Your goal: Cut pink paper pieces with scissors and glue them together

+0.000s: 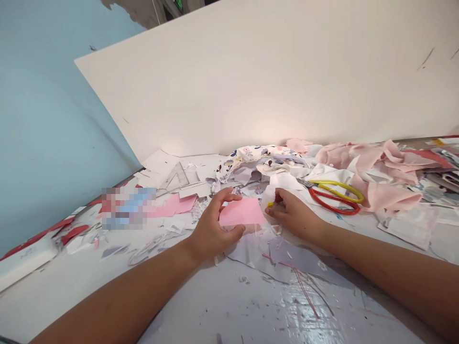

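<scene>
A rectangular pink fabric piece (242,212) lies on a sheet of translucent pattern material (272,255). My left hand (215,222) grips its left edge between thumb and fingers. My right hand (292,215) rests at the piece's right end, pinching a small yellow and red implement (272,202), perhaps a marker. Its shaft is mostly hidden by my fingers. Just beyond that hand lie scissors with red and yellow handles (335,197), untouched. Crumpled floral fabric (251,157) lies behind both hands.
Loose pink fabric (369,162) is heaped at the back right, against a tall white board (251,81). A clear plastic set square (175,177) lies on paper sheets (161,165) at the back left. A blurred patch (127,208) hides something. Scraps litter the scuffed white table (233,306).
</scene>
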